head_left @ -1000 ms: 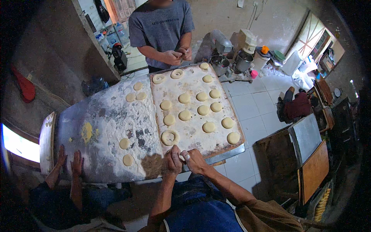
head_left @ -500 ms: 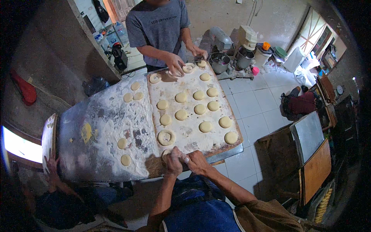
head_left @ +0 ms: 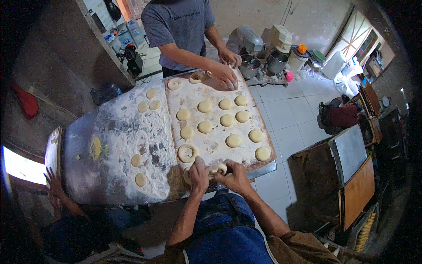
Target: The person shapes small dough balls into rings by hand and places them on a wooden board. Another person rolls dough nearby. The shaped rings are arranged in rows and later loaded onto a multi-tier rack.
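My left hand (head_left: 198, 175) and my right hand (head_left: 235, 175) meet at the near edge of a floured wooden board (head_left: 211, 145), both pinching a ring of pale dough (head_left: 218, 169). A finished dough ring (head_left: 187, 153) lies just beyond my left hand. Several round dough discs (head_left: 234, 141) sit in rows on the board. Across the table a person in a grey shirt (head_left: 180, 26) presses one hand (head_left: 224, 74) on the board's far end, beside two more dough rings (head_left: 196, 77).
The board rests on a flour-covered metal table (head_left: 110, 149) with several loose dough discs (head_left: 136, 160). Another person's hand (head_left: 52, 182) is at the table's left end. Mixers and bowls (head_left: 263, 57) stand on the tiled floor; wooden furniture (head_left: 351, 176) is on the right.
The person across has reached a hand down onto the far end of the board. The hands at the table's left end have drawn back. My hands stay on the dough ring.
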Tool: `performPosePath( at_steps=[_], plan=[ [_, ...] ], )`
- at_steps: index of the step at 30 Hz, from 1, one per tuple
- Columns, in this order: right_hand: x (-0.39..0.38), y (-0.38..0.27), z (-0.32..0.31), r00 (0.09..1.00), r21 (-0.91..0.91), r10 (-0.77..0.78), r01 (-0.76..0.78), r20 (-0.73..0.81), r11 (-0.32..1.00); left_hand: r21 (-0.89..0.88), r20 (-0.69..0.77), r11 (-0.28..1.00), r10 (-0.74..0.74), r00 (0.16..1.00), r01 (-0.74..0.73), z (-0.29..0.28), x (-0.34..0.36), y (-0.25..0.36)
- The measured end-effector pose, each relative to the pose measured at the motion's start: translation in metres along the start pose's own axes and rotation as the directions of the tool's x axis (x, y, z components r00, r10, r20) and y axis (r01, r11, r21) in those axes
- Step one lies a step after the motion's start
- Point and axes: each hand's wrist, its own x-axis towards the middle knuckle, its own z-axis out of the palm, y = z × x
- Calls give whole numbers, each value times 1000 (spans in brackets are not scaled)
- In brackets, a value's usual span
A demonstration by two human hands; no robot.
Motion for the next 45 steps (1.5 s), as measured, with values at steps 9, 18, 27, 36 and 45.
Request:
performPosePath(
  at_steps=[9, 18, 27, 36, 45],
  plan=[
    [9, 88, -2, 906, -573, -316, 106, -281, 812, 485, 289, 735, 376, 880, -473, -3, 11, 42],
    [127, 125, -17, 935, -840, -355, 205, 16, 502, 288, 243, 839, 402, 883, -462, -28, 10, 41],
    [99, 34, -14, 985, -510, -29, 113, 171, 853, 375, -269, 914, 268, 925, -155, -232, -8, -63],
    [152, -11, 249, 871, -383, -333, 465, 362, 799, 227, -244, 962, 210, 947, -155, -277, -4, -71],
    [125, -46, 245, 935, -346, -128, 246, 331, 905, -159, -268, 983, 51, 962, -96, -241, 11, -49]
  ],
)
